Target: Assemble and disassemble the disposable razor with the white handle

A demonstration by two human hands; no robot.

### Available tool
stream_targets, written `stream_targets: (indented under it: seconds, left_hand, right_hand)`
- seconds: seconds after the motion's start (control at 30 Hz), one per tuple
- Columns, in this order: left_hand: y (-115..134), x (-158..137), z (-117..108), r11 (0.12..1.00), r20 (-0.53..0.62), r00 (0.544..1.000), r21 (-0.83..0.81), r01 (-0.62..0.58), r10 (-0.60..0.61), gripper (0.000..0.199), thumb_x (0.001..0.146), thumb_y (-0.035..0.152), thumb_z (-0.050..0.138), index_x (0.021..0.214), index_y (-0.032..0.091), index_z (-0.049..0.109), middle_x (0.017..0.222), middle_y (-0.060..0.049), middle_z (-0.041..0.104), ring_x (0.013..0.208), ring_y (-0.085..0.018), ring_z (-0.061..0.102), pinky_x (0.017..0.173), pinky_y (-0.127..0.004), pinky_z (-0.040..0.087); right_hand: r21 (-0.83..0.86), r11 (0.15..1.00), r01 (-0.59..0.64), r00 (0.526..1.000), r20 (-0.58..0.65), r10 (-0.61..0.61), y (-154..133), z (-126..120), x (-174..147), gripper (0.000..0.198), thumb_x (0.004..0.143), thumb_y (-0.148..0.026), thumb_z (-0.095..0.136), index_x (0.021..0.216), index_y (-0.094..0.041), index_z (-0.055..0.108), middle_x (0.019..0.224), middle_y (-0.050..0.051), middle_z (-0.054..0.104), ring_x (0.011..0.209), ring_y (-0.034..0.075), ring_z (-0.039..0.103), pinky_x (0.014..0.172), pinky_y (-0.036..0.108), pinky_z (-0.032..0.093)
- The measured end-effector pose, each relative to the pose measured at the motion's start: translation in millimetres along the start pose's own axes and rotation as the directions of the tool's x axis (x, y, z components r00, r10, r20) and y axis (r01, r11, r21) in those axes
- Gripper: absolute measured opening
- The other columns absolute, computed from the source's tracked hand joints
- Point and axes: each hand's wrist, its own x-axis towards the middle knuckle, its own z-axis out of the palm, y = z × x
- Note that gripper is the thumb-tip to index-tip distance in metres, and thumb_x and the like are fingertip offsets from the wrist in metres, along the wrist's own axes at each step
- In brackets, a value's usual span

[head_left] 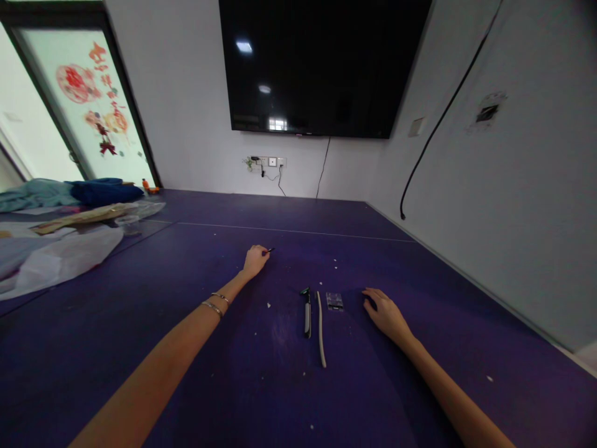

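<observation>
My left hand, stretched out over the purple surface, is closed on a small dark object whose tip sticks out past the fingers; its kind is too small to tell. My right hand rests on the surface with loosely bent fingers, thumb apart, holding nothing. Between the hands lies a razor with a grey and black handle, its head pointing away from me. Beside it is a long, pale, slightly bent stick. A small clear pack with dark contents lies between the stick and my right hand.
White scraps are scattered over the purple surface. At left lie plastic sheeting and folded blue cloth. A black cable hangs down the right wall; a large screen is mounted on the far wall.
</observation>
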Motion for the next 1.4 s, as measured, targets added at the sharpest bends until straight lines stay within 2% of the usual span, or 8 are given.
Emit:
stream_targets:
  seconds: [0.27,0.37,0.47,0.63,0.83,0.97,1.17,1.4]
  left_hand:
    - [68.2,-36.0,-11.5,0.912,-0.058,0.944,-0.245,-0.330,0.326,0.013,0.081,0.023,0.055,0.086,0.018,0.066,0.092,-0.005,0.066,0.091,-0.018,0.057,0.087,-0.035,0.042]
    - [93.2,-55.4,-16.6,0.793,-0.133,0.864,-0.349,-0.499,0.485,0.012,0.082,0.024,0.055,0.084,0.017,0.065,0.088,-0.006,0.066,0.088,-0.018,0.056,0.084,-0.035,0.043]
    - [110.5,-72.2,-20.9,0.707,-0.164,0.796,-0.382,-0.596,0.582,0.012,0.083,0.024,0.055,0.086,0.017,0.064,0.086,-0.006,0.065,0.087,-0.018,0.055,0.083,-0.034,0.043]
    - [121.8,-88.8,-23.6,0.648,-0.150,0.752,-0.417,-0.637,0.642,0.013,0.085,0.023,0.053,0.089,0.017,0.063,0.089,-0.006,0.065,0.089,-0.017,0.054,0.083,-0.034,0.044]
    - [123.9,-94.3,-23.9,0.627,-0.148,0.738,-0.435,-0.647,0.658,0.012,0.084,0.022,0.053,0.088,0.016,0.063,0.088,-0.007,0.065,0.088,-0.017,0.054,0.082,-0.034,0.044]
    - [126.8,-97.1,-23.4,0.614,-0.143,0.728,-0.443,-0.653,0.670,0.012,0.084,0.020,0.053,0.089,0.016,0.063,0.087,-0.007,0.064,0.088,-0.017,0.054,0.080,-0.033,0.045]
    - [130.8,-103.1,-23.7,0.586,-0.118,0.692,-0.443,-0.678,0.712,0.012,0.084,0.019,0.053,0.090,0.015,0.062,0.089,-0.007,0.064,0.089,-0.018,0.053,0.081,-0.034,0.045]
    - [136.7,-107.9,-27.5,0.576,-0.097,0.677,-0.447,-0.684,0.729,0.012,0.084,0.019,0.054,0.091,0.014,0.062,0.088,-0.007,0.064,0.088,-0.017,0.052,0.080,-0.032,0.045]
  right_hand:
    - [0.009,1.000,0.005,1.000,-0.014,-0.005,0.6,2.1,0.7,0.032,0.082,-0.022,0.041,0.103,-0.013,0.064,0.111,0.015,0.062,0.104,0.025,0.058,0.094,0.040,0.043]
    - [-0.007,1.000,0.006,1.000,-0.005,-0.006,0.4,2.2,1.1,0.033,0.082,-0.021,0.041,0.105,-0.012,0.063,0.112,0.016,0.061,0.105,0.025,0.057,0.095,0.040,0.043]
    - [-0.016,1.000,0.005,1.000,0.000,-0.005,-0.8,2.0,1.5,0.034,0.083,-0.021,0.040,0.106,-0.010,0.063,0.112,0.016,0.061,0.107,0.025,0.056,0.095,0.039,0.042]
    - [0.001,1.000,-0.007,1.000,0.008,0.007,-1.0,2.6,1.4,0.034,0.083,-0.021,0.041,0.107,-0.011,0.063,0.113,0.016,0.061,0.107,0.025,0.056,0.096,0.039,0.042]
    - [0.088,0.996,-0.013,1.000,-0.023,0.015,-6.9,-6.5,4.5,0.031,0.084,-0.023,0.045,0.107,-0.014,0.064,0.117,0.014,0.059,0.110,0.023,0.054,0.097,0.040,0.041]
    - [0.218,0.970,0.106,0.994,-0.031,-0.102,-36.7,-26.1,9.7,0.027,0.084,-0.029,0.051,0.105,-0.020,0.065,0.120,0.010,0.058,0.112,0.022,0.053,0.097,0.041,0.040]
    - [0.427,0.858,0.285,0.958,-0.096,-0.271,-88.7,-46.5,9.8,0.022,0.081,-0.031,0.059,0.101,-0.023,0.066,0.106,0.008,0.064,0.101,0.020,0.058,0.090,0.039,0.046]
    - [0.427,0.840,0.334,0.942,-0.147,-0.300,-99.2,-48.7,5.8,0.014,0.082,-0.027,0.058,0.089,-0.022,0.068,0.096,0.007,0.065,0.092,0.019,0.060,0.082,0.036,0.050]
